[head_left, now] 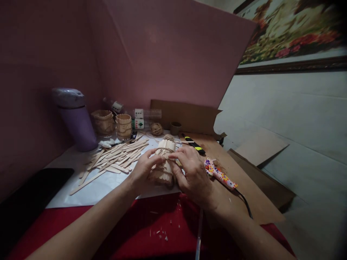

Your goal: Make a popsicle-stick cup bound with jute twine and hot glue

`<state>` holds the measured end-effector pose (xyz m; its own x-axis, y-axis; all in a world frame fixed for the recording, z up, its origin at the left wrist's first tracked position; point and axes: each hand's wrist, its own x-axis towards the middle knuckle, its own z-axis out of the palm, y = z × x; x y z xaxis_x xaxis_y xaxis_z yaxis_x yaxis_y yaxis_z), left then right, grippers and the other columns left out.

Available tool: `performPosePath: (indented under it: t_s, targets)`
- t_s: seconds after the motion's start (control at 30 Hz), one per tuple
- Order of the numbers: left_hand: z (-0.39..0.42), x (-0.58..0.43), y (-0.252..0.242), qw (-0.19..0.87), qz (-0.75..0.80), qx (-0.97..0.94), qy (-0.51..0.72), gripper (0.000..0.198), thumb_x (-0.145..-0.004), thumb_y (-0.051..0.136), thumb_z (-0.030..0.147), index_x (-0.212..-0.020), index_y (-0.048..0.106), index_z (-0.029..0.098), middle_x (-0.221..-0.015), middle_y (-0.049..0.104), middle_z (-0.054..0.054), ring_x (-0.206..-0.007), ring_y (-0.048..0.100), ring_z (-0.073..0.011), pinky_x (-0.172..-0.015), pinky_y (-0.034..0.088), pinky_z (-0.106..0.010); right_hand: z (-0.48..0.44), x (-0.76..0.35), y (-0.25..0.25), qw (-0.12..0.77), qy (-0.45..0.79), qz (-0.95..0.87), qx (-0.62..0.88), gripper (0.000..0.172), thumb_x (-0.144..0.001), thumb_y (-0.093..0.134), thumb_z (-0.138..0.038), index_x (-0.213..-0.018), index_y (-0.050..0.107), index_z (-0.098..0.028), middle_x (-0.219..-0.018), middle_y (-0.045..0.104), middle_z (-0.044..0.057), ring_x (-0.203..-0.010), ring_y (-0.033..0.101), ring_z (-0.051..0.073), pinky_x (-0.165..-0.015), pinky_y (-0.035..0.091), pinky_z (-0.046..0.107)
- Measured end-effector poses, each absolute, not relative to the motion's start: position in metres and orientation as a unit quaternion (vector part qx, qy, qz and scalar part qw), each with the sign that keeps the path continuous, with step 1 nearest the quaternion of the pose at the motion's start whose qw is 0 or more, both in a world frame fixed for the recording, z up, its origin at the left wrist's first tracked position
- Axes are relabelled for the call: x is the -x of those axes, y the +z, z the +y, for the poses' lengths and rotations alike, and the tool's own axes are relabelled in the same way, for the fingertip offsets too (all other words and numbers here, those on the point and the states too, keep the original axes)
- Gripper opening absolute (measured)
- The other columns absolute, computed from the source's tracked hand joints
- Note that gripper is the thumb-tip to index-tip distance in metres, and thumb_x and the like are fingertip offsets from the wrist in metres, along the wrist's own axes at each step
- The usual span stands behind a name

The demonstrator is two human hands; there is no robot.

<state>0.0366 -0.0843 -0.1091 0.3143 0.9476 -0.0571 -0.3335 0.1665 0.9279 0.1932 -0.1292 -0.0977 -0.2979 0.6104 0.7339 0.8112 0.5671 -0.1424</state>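
Note:
A small craft piece of upright wooden sticks (165, 172), wrapped with twine, lies on its side on white paper at the table's middle. My left hand (143, 169) grips its left side, thumb and fingers bent against it. On the other side my right hand (190, 169) has its fingers bent, with the fingertips on the twine around the sticks. Loose popsicle sticks (116, 157) are heaped left of my left hand. A flower-patterned glue gun (221, 177) lies to the right of my right hand, and a black and yellow cutter (193, 143) lies beyond it.
A purple tumbler (77, 122) stands at the back left near two wooden stick cups (124, 126). Behind the craft piece are a twine ball (156, 129) and a cardboard ring (175, 128). A dark flat object (38, 191) sits at left. Scraps dot the red cloth (130, 231).

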Motion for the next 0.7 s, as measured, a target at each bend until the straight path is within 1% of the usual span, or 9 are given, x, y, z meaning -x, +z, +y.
performPosePath:
  t_s: [0.13,0.23,0.4,0.53,0.7]
  targets:
    - [-0.0831,-0.037,-0.1103,0.675,0.349,-0.445,0.474,0.038,-0.062,0.071,0.026,-0.096,0.061,0.015,-0.077,0.06,-0.001,-0.065,0.057,-0.0148,-0.053,0.047,-0.024,-0.1304,-0.1927,-0.0977,0.376,-0.155,-0.799,0.444,0.02,-0.098,0.049,-0.02,-0.101,0.068,-0.017,-0.1,0.063,0.011,-0.096,0.055,0.026,-0.085,0.047,0.042]
    - [-0.0824,-0.037,-0.1108,0.674,0.35,-0.446,0.473,0.036,-0.062,0.071,0.026,-0.095,0.06,0.015,-0.076,0.059,-0.001,-0.064,0.055,-0.0142,-0.052,0.046,-0.023,-0.1304,-0.1939,-0.0983,0.362,-0.192,-0.804,0.432,0.02,-0.097,0.05,-0.018,-0.103,0.068,-0.016,-0.1,0.063,0.011,-0.097,0.055,0.027,-0.085,0.047,0.042]
    - [-0.0823,-0.0365,-0.1115,0.677,0.346,-0.449,0.47,0.036,-0.064,0.071,0.026,-0.097,0.06,0.015,-0.082,0.062,-0.002,-0.067,0.056,-0.0147,-0.055,0.047,-0.025,-0.1263,-0.1973,-0.1045,0.337,-0.275,-0.809,0.396,0.021,-0.097,0.051,-0.017,-0.108,0.068,-0.014,-0.1,0.066,0.012,-0.099,0.054,0.027,-0.088,0.045,0.042]
    - [-0.0818,-0.0363,-0.1129,0.674,0.344,-0.449,0.475,0.033,-0.066,0.071,0.025,-0.096,0.061,0.015,-0.08,0.061,-0.001,-0.068,0.057,-0.0141,-0.057,0.047,-0.024,-0.1247,-0.1988,-0.1071,0.321,-0.328,-0.805,0.376,0.022,-0.099,0.049,-0.018,-0.109,0.069,-0.013,-0.099,0.068,0.011,-0.101,0.054,0.028,-0.088,0.044,0.042]
    - [-0.0818,-0.0379,-0.1119,0.686,0.339,-0.426,0.483,0.036,-0.064,0.073,0.024,-0.096,0.06,0.014,-0.078,0.063,-0.002,-0.067,0.058,-0.0143,-0.057,0.049,-0.024,-0.126,-0.2005,-0.1058,0.31,-0.361,-0.811,0.342,0.024,-0.099,0.049,-0.015,-0.11,0.07,-0.01,-0.098,0.071,0.012,-0.102,0.055,0.028,-0.089,0.044,0.043]
